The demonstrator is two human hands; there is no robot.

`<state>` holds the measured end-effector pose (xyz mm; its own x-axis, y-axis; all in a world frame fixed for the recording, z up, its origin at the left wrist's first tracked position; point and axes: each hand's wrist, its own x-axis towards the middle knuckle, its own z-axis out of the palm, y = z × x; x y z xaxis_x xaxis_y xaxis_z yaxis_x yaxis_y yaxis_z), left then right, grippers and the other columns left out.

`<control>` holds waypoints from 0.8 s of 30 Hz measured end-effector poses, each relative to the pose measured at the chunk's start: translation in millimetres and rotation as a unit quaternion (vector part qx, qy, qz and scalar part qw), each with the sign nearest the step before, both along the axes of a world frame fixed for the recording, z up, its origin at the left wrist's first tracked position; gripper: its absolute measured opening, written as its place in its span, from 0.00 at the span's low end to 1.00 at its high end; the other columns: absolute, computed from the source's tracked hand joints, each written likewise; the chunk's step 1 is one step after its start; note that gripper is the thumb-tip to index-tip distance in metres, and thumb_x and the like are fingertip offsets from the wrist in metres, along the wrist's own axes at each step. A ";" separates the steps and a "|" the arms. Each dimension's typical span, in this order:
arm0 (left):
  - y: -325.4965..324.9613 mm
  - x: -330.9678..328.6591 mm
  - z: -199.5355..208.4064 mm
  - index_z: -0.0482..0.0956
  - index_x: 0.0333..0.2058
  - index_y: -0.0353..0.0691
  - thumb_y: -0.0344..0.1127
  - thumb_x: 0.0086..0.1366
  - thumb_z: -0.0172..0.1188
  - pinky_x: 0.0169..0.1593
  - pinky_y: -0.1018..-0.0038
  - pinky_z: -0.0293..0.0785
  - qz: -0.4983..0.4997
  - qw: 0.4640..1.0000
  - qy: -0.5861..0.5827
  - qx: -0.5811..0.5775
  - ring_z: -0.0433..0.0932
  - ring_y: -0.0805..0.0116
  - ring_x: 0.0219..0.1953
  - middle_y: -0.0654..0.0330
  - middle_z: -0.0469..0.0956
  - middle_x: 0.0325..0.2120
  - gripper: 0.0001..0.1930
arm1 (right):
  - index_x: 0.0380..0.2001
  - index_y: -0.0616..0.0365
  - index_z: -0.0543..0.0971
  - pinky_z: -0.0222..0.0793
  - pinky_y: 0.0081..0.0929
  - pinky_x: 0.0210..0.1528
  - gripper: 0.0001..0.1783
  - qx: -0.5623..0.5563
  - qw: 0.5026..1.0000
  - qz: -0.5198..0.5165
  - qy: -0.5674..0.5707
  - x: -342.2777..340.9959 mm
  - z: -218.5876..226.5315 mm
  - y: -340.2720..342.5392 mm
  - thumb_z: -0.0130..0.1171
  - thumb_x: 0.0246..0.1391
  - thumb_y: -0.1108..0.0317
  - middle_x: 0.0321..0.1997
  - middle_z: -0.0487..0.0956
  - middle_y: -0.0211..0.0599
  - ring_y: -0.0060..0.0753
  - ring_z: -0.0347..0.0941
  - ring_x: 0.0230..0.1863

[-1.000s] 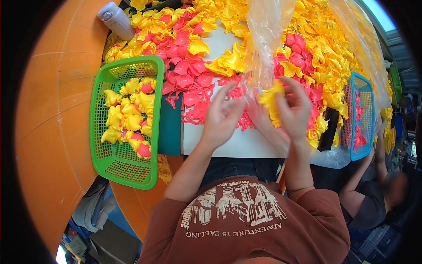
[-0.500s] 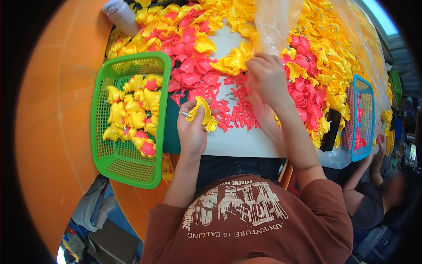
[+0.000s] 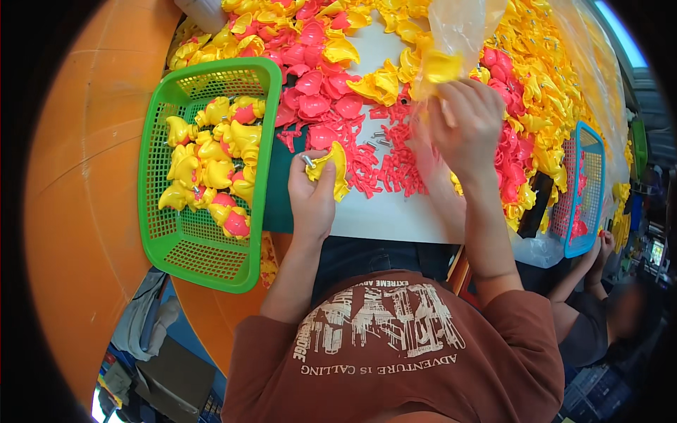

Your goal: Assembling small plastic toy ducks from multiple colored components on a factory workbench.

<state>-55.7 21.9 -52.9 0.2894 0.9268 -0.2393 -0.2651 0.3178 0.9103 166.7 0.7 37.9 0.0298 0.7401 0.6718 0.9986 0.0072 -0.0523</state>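
Observation:
My left hand is closed on a curved yellow plastic shell, with the thumb across it. A small metal pin sticks out at the shell's left edge. Farther right, my right hand is raised over the table and smeared by motion. At its fingertips is a second yellow shell, also blurred, which the fingers appear to grip. Between the hands lie small red plastic pieces and a few loose metal pins on the white tabletop.
On the left stands a green basket holding several yellow-and-red assembled pieces. Red shells and yellow shells are heaped at the back and right. Clear plastic sheeting hangs near my right hand. Beside a blue basket, another person works.
My right hand has lifted and moved right, and a yellow shell now shows at its fingertips. The shell in my left hand has turned. The whole view has shifted slightly.

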 end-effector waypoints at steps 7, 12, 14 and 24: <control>9.6 7.7 26.5 0.66 0.44 0.35 0.26 0.64 0.50 0.31 0.77 0.74 0.025 0.994 -0.076 -0.078 0.74 0.72 0.30 0.58 0.73 0.34 0.10 | 0.29 0.60 0.77 0.65 0.35 0.44 0.10 -0.054 0.991 0.035 0.116 -32.3 -17.0 -55.9 0.63 0.37 0.76 0.30 0.77 0.38 0.40 0.72 0.38; -4.2 2.3 66.4 0.65 0.44 0.33 0.26 0.64 0.48 0.26 0.77 0.70 0.081 0.989 -0.115 0.051 0.73 0.71 0.25 0.56 0.72 0.31 0.10 | 0.30 0.60 0.76 0.66 0.33 0.42 0.12 -0.074 0.972 0.158 0.155 -77.3 -51.7 -19.1 0.62 0.36 0.74 0.33 0.76 0.37 0.38 0.72 0.38; -9.7 -2.2 77.1 0.64 0.45 0.33 0.25 0.65 0.47 0.25 0.77 0.69 0.073 0.982 -0.140 0.104 0.73 0.71 0.25 0.55 0.72 0.30 0.10 | 0.30 0.60 0.76 0.67 0.33 0.41 0.12 -0.067 0.971 0.166 0.158 -97.3 -59.9 -4.2 0.61 0.36 0.74 0.34 0.76 0.37 0.38 0.72 0.38; -4.5 -2.2 42.9 0.62 0.43 0.35 0.24 0.63 0.49 0.27 0.79 0.70 0.032 0.999 -0.023 -0.009 0.73 0.73 0.25 0.56 0.72 0.31 0.10 | 0.30 0.59 0.77 0.68 0.33 0.39 0.13 -0.126 0.967 0.059 0.213 -52.2 -66.5 -17.9 0.60 0.33 0.75 0.34 0.76 0.36 0.39 0.72 0.35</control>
